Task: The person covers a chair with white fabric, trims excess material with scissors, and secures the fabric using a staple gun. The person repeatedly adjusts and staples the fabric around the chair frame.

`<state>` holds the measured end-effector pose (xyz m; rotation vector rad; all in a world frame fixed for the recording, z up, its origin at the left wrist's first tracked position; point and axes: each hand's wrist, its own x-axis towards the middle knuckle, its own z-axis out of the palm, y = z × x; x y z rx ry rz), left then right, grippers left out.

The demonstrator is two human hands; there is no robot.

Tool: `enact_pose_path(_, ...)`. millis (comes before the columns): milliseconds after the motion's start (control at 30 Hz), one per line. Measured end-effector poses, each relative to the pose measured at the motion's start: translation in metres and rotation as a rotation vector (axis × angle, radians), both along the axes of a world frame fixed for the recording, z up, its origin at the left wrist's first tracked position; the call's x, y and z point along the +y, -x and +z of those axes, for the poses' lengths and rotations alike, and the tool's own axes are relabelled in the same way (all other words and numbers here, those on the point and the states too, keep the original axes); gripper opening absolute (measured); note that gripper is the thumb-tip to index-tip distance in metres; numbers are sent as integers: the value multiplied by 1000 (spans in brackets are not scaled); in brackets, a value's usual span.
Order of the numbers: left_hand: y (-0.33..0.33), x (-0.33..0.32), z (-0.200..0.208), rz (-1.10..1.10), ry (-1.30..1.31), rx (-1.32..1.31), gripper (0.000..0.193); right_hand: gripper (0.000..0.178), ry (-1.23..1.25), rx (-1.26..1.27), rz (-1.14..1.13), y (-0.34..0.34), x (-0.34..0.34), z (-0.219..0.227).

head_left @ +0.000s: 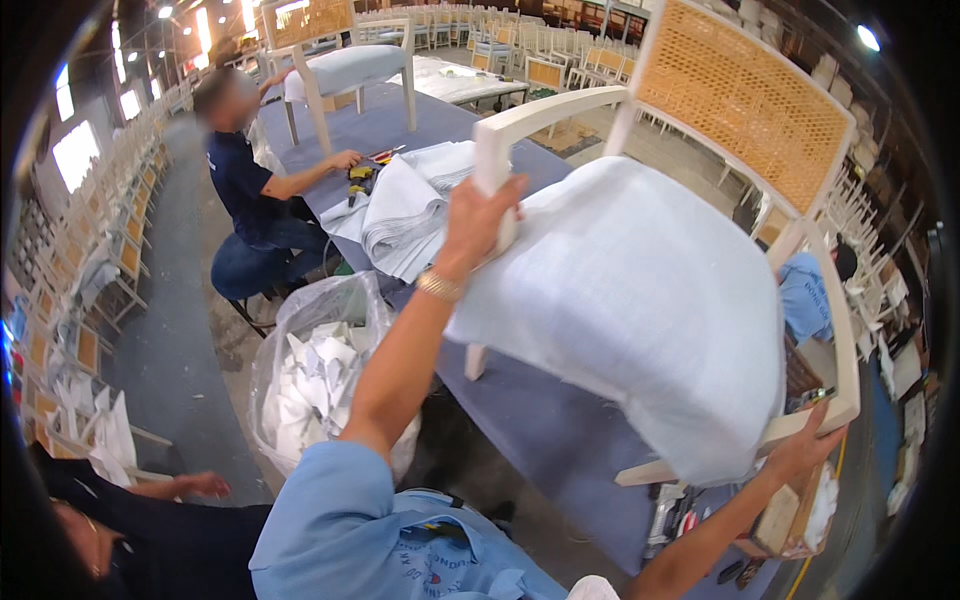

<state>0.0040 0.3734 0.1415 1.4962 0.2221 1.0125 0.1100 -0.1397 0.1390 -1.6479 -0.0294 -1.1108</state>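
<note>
A whitewashed armchair (560, 107) with a woven cane back (745, 100) is on the blue-grey covered table, tilted, its front toward me. Pale blue-white fabric (640, 290) drapes over its seat and hangs down at the front and right. My left hand (483, 222), a gold watch on its wrist, is closed round the front post of the arm on the left. Lower right, my right hand (802, 445) grips the front post of the other arm, beside the hanging cloth. Both hands' palms are hidden.
Folded pale cloths (405, 215) and a yellow-black tool (360, 180) lie on the table (540, 430). A clear bag of scraps (320, 385) stands below. A seated co-worker (250, 180) is near another armchair (350, 65). Tools (675, 515) lie lower right; another person's hand (205, 485) shows lower left.
</note>
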Motion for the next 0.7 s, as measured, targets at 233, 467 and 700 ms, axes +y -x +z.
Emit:
enact_pose_path(233, 77, -22, -3, 230, -27, 28, 29, 58, -26, -78, 151, 12, 21, 21)
enact_pose_path(467, 37, 0, -2, 315, -47, -64, 36, 53, -6, -83, 316, -94, 44, 6)
enact_pose_path(700, 61, -46, -11, 393, 26, -81, 34, 52, 3, -66, 396, -92, 17, 2)
